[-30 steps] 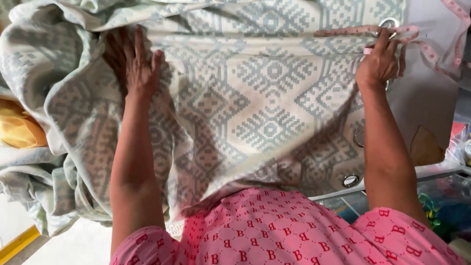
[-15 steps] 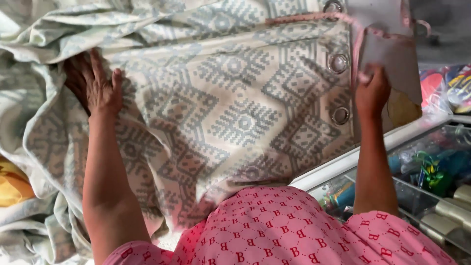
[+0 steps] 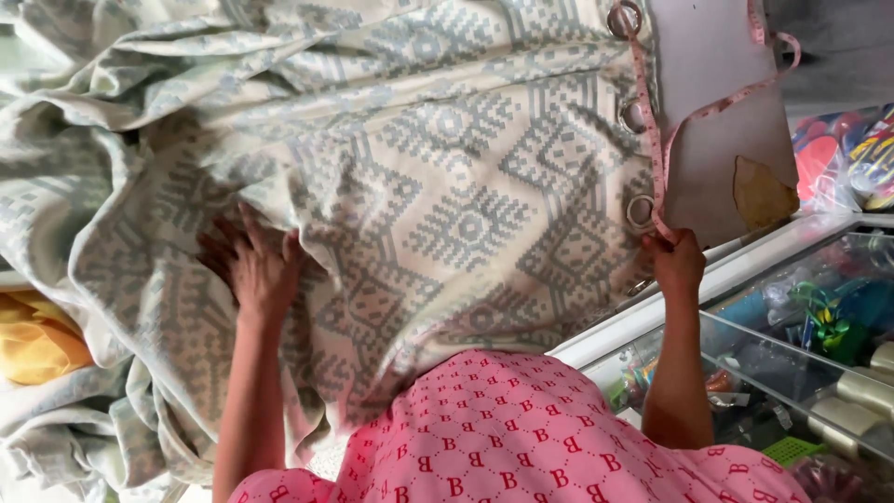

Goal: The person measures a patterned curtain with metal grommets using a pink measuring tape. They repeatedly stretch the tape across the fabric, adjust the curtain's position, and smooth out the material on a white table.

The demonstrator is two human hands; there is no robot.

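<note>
Fabric, cream cotton with grey-blue geometric weave [image 3: 447, 205], lies across the counter; your left hand [image 3: 253, 270] presses it flat, fingers spread, while your right hand [image 3: 675, 261] pinches the pink measuring tape [image 3: 652, 140] along its metal-eyelet edge [image 3: 640, 210].

A glass display case [image 3: 801, 345] with a white frame stands at the right, its shelves crowded with small colourful goods in green, blue and red. Above it hang bright packets [image 3: 843, 158] in clear plastic beside a pale board [image 3: 712, 121] with a brown patch. A yellow cloth [image 3: 37, 340] lies at the left edge in soft daylight.
</note>
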